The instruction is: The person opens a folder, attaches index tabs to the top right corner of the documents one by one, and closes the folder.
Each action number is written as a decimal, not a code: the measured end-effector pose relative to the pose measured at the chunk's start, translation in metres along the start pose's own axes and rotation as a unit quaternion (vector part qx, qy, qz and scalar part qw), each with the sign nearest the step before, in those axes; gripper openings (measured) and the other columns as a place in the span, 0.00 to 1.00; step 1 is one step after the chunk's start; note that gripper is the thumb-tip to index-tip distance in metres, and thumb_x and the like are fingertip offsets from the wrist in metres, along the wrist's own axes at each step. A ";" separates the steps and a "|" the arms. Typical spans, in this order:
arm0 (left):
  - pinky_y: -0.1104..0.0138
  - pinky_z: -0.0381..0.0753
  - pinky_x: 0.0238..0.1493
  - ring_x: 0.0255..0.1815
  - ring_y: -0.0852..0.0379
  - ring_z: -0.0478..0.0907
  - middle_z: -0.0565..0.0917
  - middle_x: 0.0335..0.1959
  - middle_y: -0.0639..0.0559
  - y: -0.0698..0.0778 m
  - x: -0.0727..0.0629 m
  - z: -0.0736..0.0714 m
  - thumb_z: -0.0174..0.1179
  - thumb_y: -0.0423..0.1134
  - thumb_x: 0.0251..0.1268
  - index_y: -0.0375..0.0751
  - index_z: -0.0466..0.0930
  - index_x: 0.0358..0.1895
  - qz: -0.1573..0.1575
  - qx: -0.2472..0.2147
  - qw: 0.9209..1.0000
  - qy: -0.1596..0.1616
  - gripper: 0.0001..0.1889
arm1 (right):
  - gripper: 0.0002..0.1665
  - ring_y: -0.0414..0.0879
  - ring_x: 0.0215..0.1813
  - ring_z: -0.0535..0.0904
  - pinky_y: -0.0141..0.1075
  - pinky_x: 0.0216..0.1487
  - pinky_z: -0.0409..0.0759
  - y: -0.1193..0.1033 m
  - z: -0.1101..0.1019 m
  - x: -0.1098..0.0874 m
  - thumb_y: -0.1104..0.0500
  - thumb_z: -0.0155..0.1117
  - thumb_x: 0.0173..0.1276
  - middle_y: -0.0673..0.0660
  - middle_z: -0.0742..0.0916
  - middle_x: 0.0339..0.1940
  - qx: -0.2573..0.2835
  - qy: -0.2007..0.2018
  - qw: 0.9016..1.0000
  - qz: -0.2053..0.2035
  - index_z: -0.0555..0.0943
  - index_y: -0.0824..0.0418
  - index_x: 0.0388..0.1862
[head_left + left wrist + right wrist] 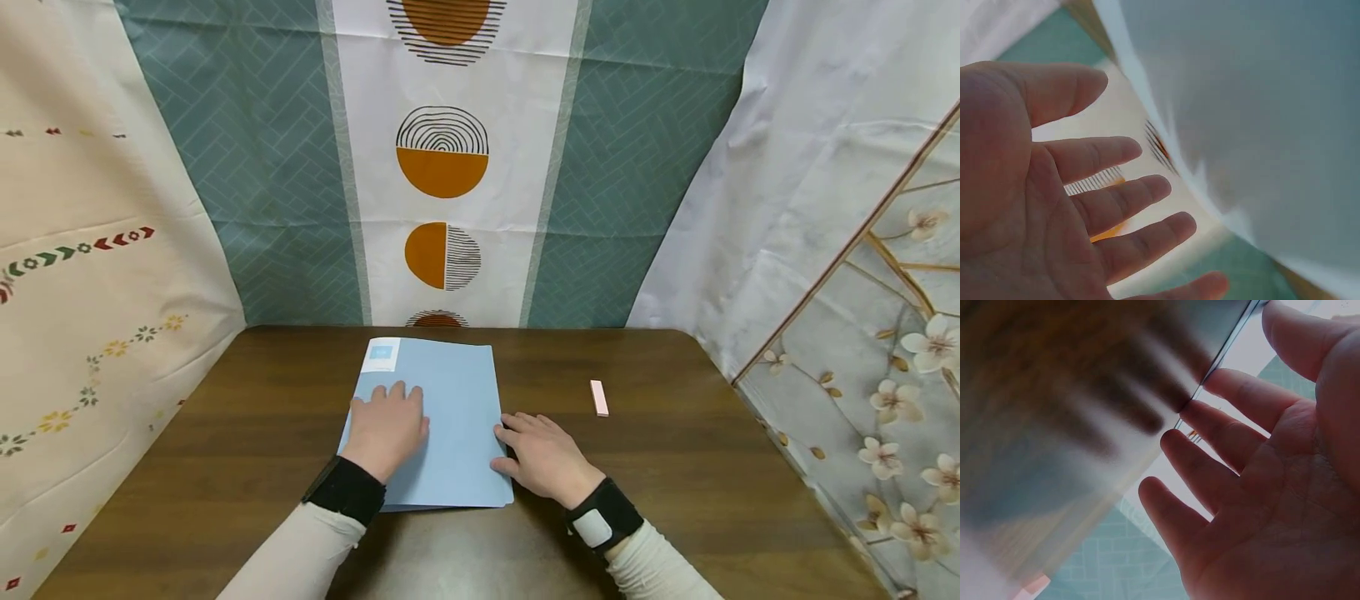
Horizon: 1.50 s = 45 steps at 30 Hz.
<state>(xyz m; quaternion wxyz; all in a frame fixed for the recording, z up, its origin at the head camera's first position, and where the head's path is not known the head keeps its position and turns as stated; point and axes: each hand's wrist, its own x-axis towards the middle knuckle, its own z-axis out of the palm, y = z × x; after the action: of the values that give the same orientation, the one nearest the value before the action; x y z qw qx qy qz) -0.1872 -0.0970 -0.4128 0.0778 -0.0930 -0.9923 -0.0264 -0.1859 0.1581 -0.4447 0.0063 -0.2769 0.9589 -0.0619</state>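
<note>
A light blue folder (461, 392) lies on the table, with a white label (381, 355) at its far left corner. Over the folder's left half is my left hand (386, 429), fingers straight and pointing away from me. The left wrist view shows that palm (1054, 181) with fingers spread beside the pale sheet of the folder (1272, 106). My right hand (543, 457) lies at the folder's right edge, its fingertips and thumb right at that edge. In the right wrist view its straight fingers (1197, 469) reach the dark edge line above the glossy tabletop.
On the brown table (660, 467), to the right of the folder, lies a small pale pink block (598, 398). A patterned curtain (442, 258) hangs behind the far table edge. Printed cloths hang along the left and right sides.
</note>
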 end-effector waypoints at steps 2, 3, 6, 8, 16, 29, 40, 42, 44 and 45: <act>0.32 0.83 0.50 0.57 0.30 0.81 0.84 0.62 0.31 -0.016 -0.006 -0.002 0.68 0.45 0.79 0.32 0.84 0.66 -0.010 -0.007 1.000 -0.011 0.23 | 0.35 0.61 0.81 0.73 0.57 0.81 0.68 0.001 -0.002 0.000 0.43 0.72 0.80 0.62 0.80 0.79 0.001 -0.002 1.000 0.006 0.82 0.62 0.76; 0.32 0.83 0.51 0.58 0.29 0.81 0.83 0.64 0.30 -0.023 -0.008 -0.003 0.68 0.45 0.79 0.32 0.83 0.67 -0.015 -0.014 1.000 -0.020 0.23 | 0.35 0.61 0.81 0.73 0.57 0.81 0.68 0.002 -0.003 0.001 0.43 0.72 0.80 0.62 0.80 0.79 0.002 -0.004 1.000 0.008 0.82 0.62 0.76; 0.34 0.85 0.53 0.60 0.26 0.80 0.80 0.68 0.26 -0.034 -0.013 -0.001 0.67 0.44 0.80 0.29 0.81 0.68 -0.019 -0.039 0.998 -0.045 0.25 | 0.35 0.62 0.81 0.73 0.57 0.81 0.68 0.005 -0.003 0.000 0.44 0.72 0.80 0.63 0.80 0.79 0.013 -0.006 1.000 0.006 0.81 0.63 0.76; 0.34 0.84 0.57 0.61 0.25 0.79 0.78 0.69 0.25 -0.036 -0.013 0.002 0.67 0.44 0.80 0.28 0.81 0.69 -0.016 -0.049 0.997 -0.053 0.25 | 0.35 0.63 0.81 0.73 0.57 0.80 0.69 0.006 -0.003 0.000 0.45 0.72 0.80 0.64 0.80 0.79 0.022 -0.003 1.000 0.001 0.81 0.64 0.76; 0.39 0.88 0.51 0.54 0.29 0.81 0.82 0.63 0.27 -0.026 -0.009 0.010 0.69 0.45 0.78 0.30 0.84 0.65 0.008 -0.033 0.999 -0.038 0.23 | 0.33 0.64 0.80 0.74 0.55 0.79 0.72 0.013 0.002 -0.007 0.49 0.75 0.78 0.65 0.82 0.76 0.045 0.014 0.999 0.015 0.83 0.67 0.73; 0.47 0.88 0.35 0.48 0.36 0.77 0.83 0.55 0.32 0.002 -0.001 0.022 0.71 0.47 0.77 0.33 0.85 0.61 0.030 -0.008 0.999 -0.011 0.22 | 0.28 0.62 0.73 0.81 0.55 0.71 0.80 0.025 -0.013 -0.017 0.54 0.80 0.73 0.67 0.85 0.70 0.050 0.018 0.999 0.002 0.87 0.70 0.65; 0.48 0.88 0.34 0.48 0.35 0.79 0.83 0.57 0.30 0.014 0.001 0.032 0.70 0.48 0.77 0.34 0.86 0.62 0.064 0.003 0.998 0.025 0.22 | 0.24 0.58 0.68 0.86 0.51 0.68 0.82 0.034 -0.013 -0.015 0.55 0.80 0.73 0.64 0.89 0.65 0.023 0.041 0.998 0.039 0.89 0.68 0.61; 0.47 0.88 0.36 0.49 0.35 0.79 0.83 0.58 0.31 0.014 -0.001 0.033 0.70 0.48 0.77 0.35 0.86 0.62 0.066 0.007 0.997 0.032 0.22 | 0.24 0.57 0.67 0.87 0.51 0.67 0.83 0.034 -0.012 -0.015 0.55 0.80 0.73 0.63 0.90 0.63 0.018 0.046 0.998 0.041 0.89 0.68 0.60; 0.46 0.88 0.40 0.51 0.35 0.80 0.83 0.58 0.33 0.015 -0.003 0.033 0.70 0.48 0.77 0.37 0.86 0.62 0.069 0.015 0.997 0.042 0.22 | 0.23 0.57 0.66 0.87 0.50 0.67 0.83 0.034 -0.011 -0.014 0.55 0.81 0.72 0.62 0.90 0.63 0.013 0.049 0.998 0.040 0.90 0.67 0.60; 0.45 0.87 0.42 0.52 0.35 0.80 0.84 0.59 0.33 0.015 -0.005 0.033 0.70 0.48 0.77 0.37 0.86 0.62 0.073 0.016 0.996 0.048 0.21 | 0.23 0.57 0.66 0.87 0.50 0.67 0.83 0.033 -0.011 -0.014 0.55 0.81 0.72 0.62 0.90 0.63 0.012 0.049 0.998 0.038 0.90 0.67 0.59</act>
<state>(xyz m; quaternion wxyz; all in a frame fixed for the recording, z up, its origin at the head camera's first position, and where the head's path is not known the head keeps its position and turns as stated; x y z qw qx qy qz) -0.1847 -0.0804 -0.4455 0.1284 -0.1621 -0.9783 -0.0089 -0.1923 0.1948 -0.4382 -0.0354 -0.2364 0.9671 -0.0867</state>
